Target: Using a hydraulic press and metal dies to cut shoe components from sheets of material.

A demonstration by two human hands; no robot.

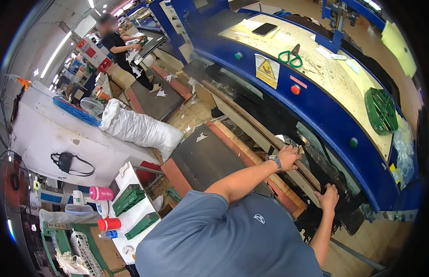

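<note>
My left hand (288, 158), with a metal watch (274, 162) on its wrist, rests over the long brown bar (268, 135) along the machine's front edge. Its fingers reach onto the dark material behind the bar and are slightly bent. Farther to the right, my right hand (328, 197) lies at the end of the same bar, thumb and fingers apart. Black sheet material (332, 161) spreads on the bed beyond both hands. Some fingertips are hard to make out against it, and I see nothing clearly held in either hand.
The blue machine beam (270, 85) carries a red button (295, 89), green buttons and a yellow warning sign (267, 70). On its top lie green-handled scissors (290, 57), a phone (264, 29) and a green basket (381, 111). A white sack (140, 127) and another person (117, 48) are at the left.
</note>
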